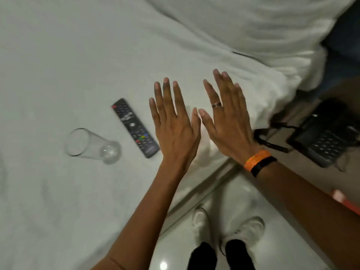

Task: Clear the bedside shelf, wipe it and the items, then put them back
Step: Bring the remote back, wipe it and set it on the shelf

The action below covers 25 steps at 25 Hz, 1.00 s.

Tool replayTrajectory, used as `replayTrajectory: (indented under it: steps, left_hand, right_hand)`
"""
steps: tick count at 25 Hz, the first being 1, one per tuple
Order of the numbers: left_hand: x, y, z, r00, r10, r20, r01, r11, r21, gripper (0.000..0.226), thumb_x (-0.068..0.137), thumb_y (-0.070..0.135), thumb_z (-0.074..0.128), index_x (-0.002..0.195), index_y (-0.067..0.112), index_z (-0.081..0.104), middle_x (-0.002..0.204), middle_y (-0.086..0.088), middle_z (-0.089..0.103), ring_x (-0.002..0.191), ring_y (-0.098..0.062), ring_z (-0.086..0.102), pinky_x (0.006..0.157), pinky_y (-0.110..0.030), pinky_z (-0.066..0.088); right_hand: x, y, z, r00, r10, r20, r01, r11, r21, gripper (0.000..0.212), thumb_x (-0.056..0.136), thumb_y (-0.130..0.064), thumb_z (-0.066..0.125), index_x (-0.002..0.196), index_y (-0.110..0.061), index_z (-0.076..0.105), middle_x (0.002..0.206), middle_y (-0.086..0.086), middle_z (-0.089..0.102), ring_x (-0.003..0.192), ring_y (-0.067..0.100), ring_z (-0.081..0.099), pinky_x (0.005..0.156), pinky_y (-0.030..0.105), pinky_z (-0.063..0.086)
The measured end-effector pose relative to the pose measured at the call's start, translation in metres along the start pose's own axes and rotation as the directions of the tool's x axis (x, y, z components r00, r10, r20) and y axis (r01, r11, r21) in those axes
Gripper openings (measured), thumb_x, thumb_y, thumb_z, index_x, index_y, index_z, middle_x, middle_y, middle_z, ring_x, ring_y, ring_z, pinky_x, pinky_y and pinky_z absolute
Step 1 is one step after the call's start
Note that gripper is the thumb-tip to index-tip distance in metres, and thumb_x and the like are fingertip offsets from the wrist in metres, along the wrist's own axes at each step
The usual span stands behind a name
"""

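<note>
**Two bare hands spread flat over the bed (58, 55), holding nothing**

Both hands hang side by side above the white sheet, backs up, fingers straight and fanned, the thumbs nearly meeting between them. The left hand (175, 123) grasps nothing; neither does the right hand (228, 121), which wears a banded ring (216, 105) on one finger, with an orange wristband (257, 159) and a black wristband (264, 165) side by side at the wrist.

Just left of the left hand a black remote control (135, 128) lies face up on the sheet, set on a slant, its near end close to that wrist. Further out on the same side a clear drinking glass (91, 145) lies tipped on its side, mouth pointing away from the hands, apart from the remote control.

Right of the right hand, past the edge of the bed, a dark telephone (327, 141) sits on the brown bedside shelf (296, 166), its black cord (270, 141) trailing back toward the right wrist. Beyond the fingertips a rumpled white pillow (253, 26) lies at the head of the bed.

Below the forearms, the person's white shoes (251, 228) stand on a glossy pale floor (272, 256) beside the mattress.
</note>
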State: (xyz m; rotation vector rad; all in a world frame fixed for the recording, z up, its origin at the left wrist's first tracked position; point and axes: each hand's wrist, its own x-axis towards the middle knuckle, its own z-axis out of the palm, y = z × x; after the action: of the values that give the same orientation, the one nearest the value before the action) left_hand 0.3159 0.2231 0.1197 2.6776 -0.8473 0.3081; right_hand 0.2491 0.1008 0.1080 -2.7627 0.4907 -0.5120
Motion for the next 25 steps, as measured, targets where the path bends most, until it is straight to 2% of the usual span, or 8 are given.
replayTrajectory:
  steps: [3,5,8,13,16,19,22,25]
  left_hand:
    - [-0.002,-0.077,-0.016,0.970,-0.243,-0.019,0.243,0.970,0.003,0.065,0.106,0.033,0.038,0.160,0.004,0.015,0.169,-0.017,0.010,0.158,-0.035,0.003,0.128,-0.052,0.012]
    - [-0.011,-0.109,-0.016,0.917,-0.394,0.067,0.399,0.897,-0.191,0.066,0.105,0.027,0.043,0.160,0.007,0.015,0.169,-0.015,0.009,0.158,-0.030,0.002,0.129,-0.047,0.014]
    - [-0.012,-0.134,-0.012,0.845,-0.491,0.212,0.534,0.756,-0.379,0.052,0.103,0.024,0.050,0.151,0.010,0.038,0.153,-0.015,0.041,0.143,-0.025,0.035,0.121,-0.036,0.031]
    - [-0.006,-0.129,-0.016,0.788,-0.575,0.219,0.554,0.510,-0.658,0.049,0.097,0.016,0.063,0.144,0.019,0.049,0.099,0.017,0.069,0.089,-0.007,0.071,0.082,-0.021,0.058]
    - [-0.005,-0.097,-0.017,0.825,-0.492,0.280,0.502,0.409,-0.762,0.061,0.098,0.016,0.063,0.154,0.025,0.039,0.119,0.000,0.073,0.093,-0.015,0.075,0.087,-0.034,0.062]
    - [0.002,-0.047,-0.009,0.867,-0.357,0.348,0.465,0.330,-0.821,0.061,0.100,0.008,0.059,0.155,0.022,0.037,0.132,-0.003,0.068,0.101,-0.008,0.074,0.094,-0.032,0.060]
    - [-0.004,0.028,0.014,0.877,-0.131,0.462,0.481,0.236,-0.844,0.059,0.102,0.003,0.051,0.156,0.021,0.035,0.143,-0.003,0.061,0.121,-0.012,0.066,0.106,-0.040,0.054]
    - [-0.034,0.111,0.044,0.819,0.057,0.571,0.533,0.295,-0.793,0.052,0.104,0.013,0.052,0.154,0.018,0.036,0.144,-0.007,0.057,0.130,-0.021,0.059,0.112,-0.045,0.047]
  right_hand:
    - [0.037,-0.069,0.030,0.979,-0.147,0.139,0.130,0.984,0.120,0.062,0.106,-0.045,0.032,0.159,-0.015,0.019,0.168,0.009,0.015,0.157,0.025,0.014,0.125,0.045,0.024]
    - [0.049,-0.102,0.052,0.939,-0.240,0.246,0.203,0.965,0.164,0.061,0.107,-0.043,0.034,0.158,-0.013,0.021,0.167,0.010,0.019,0.156,0.026,0.018,0.126,0.045,0.023]
    - [0.055,-0.131,0.081,0.869,-0.318,0.379,0.240,0.941,0.240,0.052,0.108,-0.031,0.035,0.155,-0.008,0.030,0.160,0.013,0.036,0.149,0.028,0.033,0.125,0.042,0.025]
    - [0.049,-0.150,0.088,0.909,-0.071,0.411,-0.200,0.791,0.578,0.041,0.106,-0.015,0.038,0.145,-0.017,0.049,0.135,0.002,0.064,0.121,0.016,0.060,0.103,0.023,0.046]
    - [0.037,-0.135,0.064,0.928,0.170,0.332,-0.363,0.617,0.698,0.043,0.103,-0.010,0.043,0.143,-0.023,0.052,0.131,-0.006,0.067,0.110,0.005,0.064,0.092,0.006,0.046]
    - [0.018,-0.094,0.031,0.886,0.386,0.256,-0.425,0.456,0.782,0.044,0.100,-0.006,0.051,0.140,-0.023,0.057,0.133,-0.005,0.067,0.115,0.002,0.065,0.098,0.010,0.049]
    - [-0.018,-0.030,-0.002,0.801,0.571,0.180,-0.441,0.360,0.822,0.046,0.097,0.000,0.056,0.139,-0.019,0.057,0.134,-0.002,0.067,0.118,0.001,0.065,0.101,0.014,0.051]
    - [-0.074,0.036,-0.029,0.666,0.728,0.163,-0.464,0.233,0.855,0.046,0.098,0.006,0.052,0.142,-0.006,0.052,0.140,0.008,0.062,0.127,0.011,0.061,0.109,0.023,0.048]
